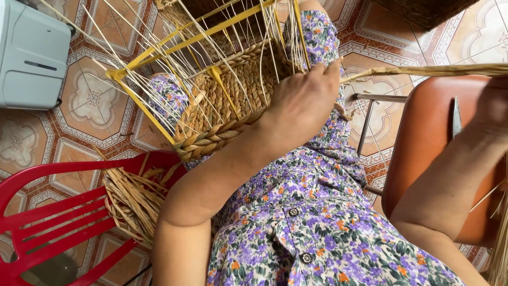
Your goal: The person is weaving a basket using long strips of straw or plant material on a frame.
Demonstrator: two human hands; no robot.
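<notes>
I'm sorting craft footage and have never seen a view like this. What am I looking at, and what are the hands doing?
The single picture comes from a camera worn on a person's head, looking down at their lap. The left hand presses on a half-woven basket built on a yellow wire frame, resting on the knees. The right hand, mostly cut off at the edge, pulls a long twisted straw strand sideways. A bundle of straw lies on a red plastic chair; an orange seat stands opposite.
</notes>
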